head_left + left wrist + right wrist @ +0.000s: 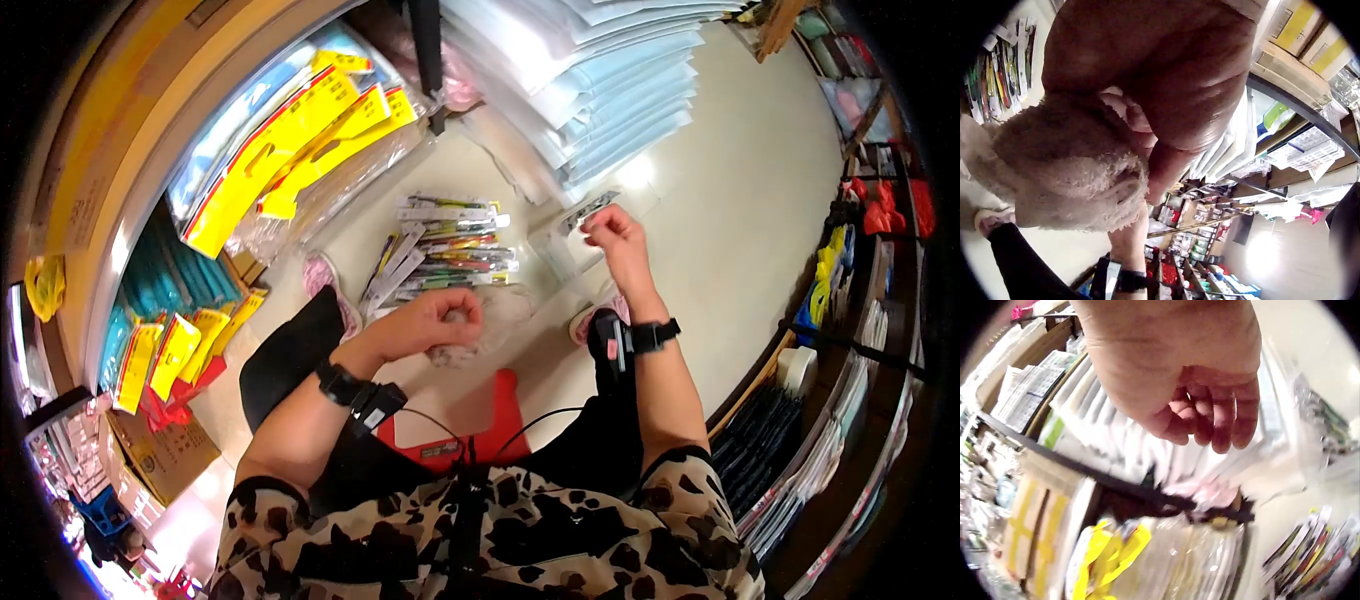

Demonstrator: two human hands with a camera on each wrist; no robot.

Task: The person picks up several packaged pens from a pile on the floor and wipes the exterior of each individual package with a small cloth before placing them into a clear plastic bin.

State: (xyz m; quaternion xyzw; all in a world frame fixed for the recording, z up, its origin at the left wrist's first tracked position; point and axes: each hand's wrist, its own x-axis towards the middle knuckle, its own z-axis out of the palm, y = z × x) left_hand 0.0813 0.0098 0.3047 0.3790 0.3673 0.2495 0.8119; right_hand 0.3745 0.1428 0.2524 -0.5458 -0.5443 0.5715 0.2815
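Over the pale floor, the left hand grips a fuzzy cloth near the skinny packets, and the right hand (fingers softly bent) looks empty; if the cloth swings low, it could bump the packets and mess them up.

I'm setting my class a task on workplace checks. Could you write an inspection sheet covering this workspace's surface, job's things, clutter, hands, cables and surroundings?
Surface: pale floor, shiny, reflecting a bright light.
Job's things: fuzzy cloth; slim packets lying in an overlapping pile on the floor.
Clutter: red item between the person's legs, not identifiable.
Hands: left hand grips the fuzzy cloth; right hand raised, nothing seen in it.
Cables: thin black cables near the person's front.
Surroundings: yellow-topped packs and cardboard box at left; pale stacked bags ahead; black packs at right.
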